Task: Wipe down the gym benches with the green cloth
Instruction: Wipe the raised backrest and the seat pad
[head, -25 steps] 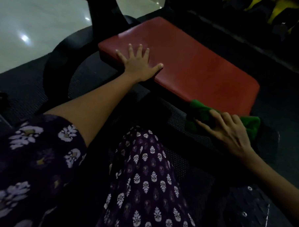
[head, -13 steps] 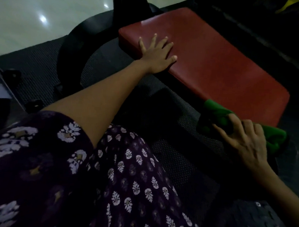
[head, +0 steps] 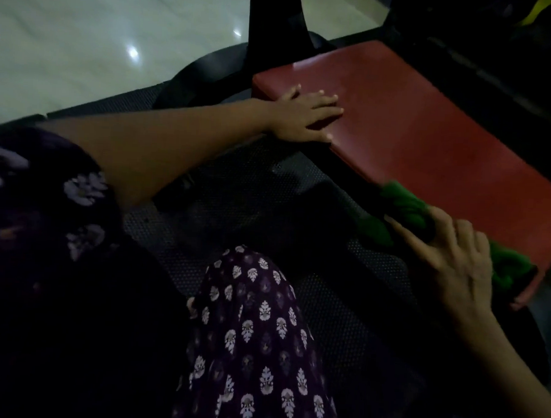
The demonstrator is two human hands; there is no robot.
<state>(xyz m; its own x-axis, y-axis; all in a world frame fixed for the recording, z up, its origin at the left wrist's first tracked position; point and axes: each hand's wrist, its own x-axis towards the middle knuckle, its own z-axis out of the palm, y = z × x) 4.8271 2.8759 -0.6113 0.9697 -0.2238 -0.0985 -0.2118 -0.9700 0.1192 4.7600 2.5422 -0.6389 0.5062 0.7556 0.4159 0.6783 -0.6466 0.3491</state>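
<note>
We press our left hand [head: 306,115] flat, fingers straight and grip wide, on the far left corner of the red bench pad [head: 428,146]. Our right hand [head: 452,260] pushes the green cloth [head: 403,208] against the pad's near right edge with straight fingers, above the black rubber floor mat [head: 268,189].

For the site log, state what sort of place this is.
Probably a gym: a red padded bench on a black frame, dark dotted rubber matting and a pale polished floor beyond.
</note>
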